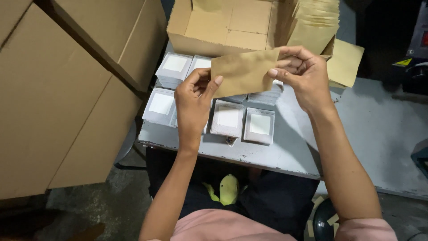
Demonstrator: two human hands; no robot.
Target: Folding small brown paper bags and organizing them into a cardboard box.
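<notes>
Seen from the head camera, a person's two hands hold one brown paper envelope above a grey tabletop. At least six stacks of white-windowed grey sleeves lie below, near the front edge; the right side lies bare. The left hand pinches the envelope's left end, the right hand its right end, fingers clamped. One open cardboard box stands behind.

A grey table carries everything. On it lie stacks of square white-windowed packets. An open cardboard box sits behind them.
</notes>
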